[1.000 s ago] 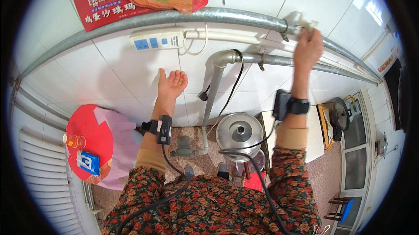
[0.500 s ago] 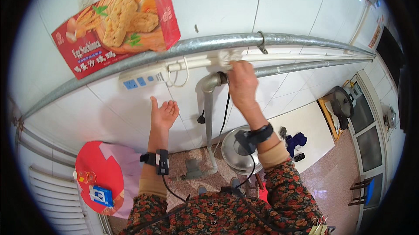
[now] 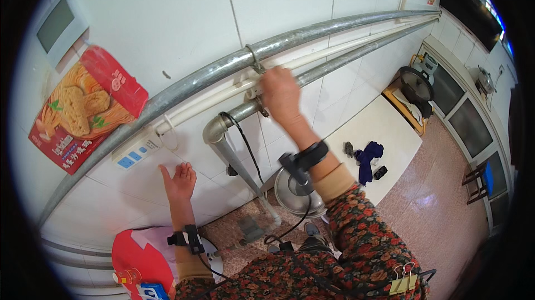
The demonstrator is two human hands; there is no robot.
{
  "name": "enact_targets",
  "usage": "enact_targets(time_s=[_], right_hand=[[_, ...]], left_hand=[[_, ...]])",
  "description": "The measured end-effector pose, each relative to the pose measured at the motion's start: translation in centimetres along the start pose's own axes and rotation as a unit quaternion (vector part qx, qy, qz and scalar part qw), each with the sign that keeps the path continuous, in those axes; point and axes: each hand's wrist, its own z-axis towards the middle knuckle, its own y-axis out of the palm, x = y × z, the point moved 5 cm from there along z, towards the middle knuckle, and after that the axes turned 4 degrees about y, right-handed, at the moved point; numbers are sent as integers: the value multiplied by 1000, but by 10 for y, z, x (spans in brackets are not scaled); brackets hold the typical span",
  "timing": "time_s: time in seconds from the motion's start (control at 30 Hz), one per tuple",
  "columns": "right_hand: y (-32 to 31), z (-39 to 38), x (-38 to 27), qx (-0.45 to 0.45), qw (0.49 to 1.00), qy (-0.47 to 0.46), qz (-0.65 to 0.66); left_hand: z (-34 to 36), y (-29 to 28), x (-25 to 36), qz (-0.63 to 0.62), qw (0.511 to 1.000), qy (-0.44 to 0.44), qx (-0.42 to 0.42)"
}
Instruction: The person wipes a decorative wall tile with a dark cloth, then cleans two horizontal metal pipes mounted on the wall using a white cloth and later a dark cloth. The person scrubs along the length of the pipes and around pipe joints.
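My right hand [image 3: 281, 96] is raised to the pipes on the white tiled wall, its fingers curled over the thin white pipe [image 3: 212, 101] just below the thick grey pipe [image 3: 195, 80] and its metal clamp [image 3: 255, 59]. A lower grey pipe bends at an elbow [image 3: 214, 130] and runs down to the floor. My left hand [image 3: 179, 180] lies open, pressed flat against a tile below the white power strip [image 3: 136, 149]. Both wrists wear black straps with cables.
A red and orange snack bag [image 3: 83, 108] hangs on the wall at left. A metal pot [image 3: 298, 195] stands on the floor by the downpipe. A blue cloth [image 3: 369, 156] lies on a white mat, a fan [image 3: 415, 85] beyond. A red and pink object [image 3: 139, 252] sits lower left.
My right hand has slid left along the pipes, from the far right end to just right of the elbow. My left hand has stayed flat on the wall. The view has swung right.
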Motion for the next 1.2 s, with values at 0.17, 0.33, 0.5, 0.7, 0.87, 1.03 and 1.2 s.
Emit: enact_targets(time_s=[0.17,0.33,0.5,0.7,0.87,1.03,1.2], right_hand=[[-36,22,85,59,988,142,-34],[-18,5,81,53,998,-16,0],[-39,23,164,99,993,43,-48],[-63,54,287,128,976,152,-91],[-77,79,382,120,959,196,-166],[-95,105,415,122,944,207,-227],[-81,85,388,80,977,84,-177]], left_hand=[[3,0,-2,-1,1000,9,-22],[3,1,-3,-1,999,38,7],[4,0,-4,2,998,53,17],[4,-3,-4,23,998,61,17],[1,-5,-1,61,991,100,58],[0,-4,-3,76,991,96,44],[-3,9,-9,107,987,116,23]])
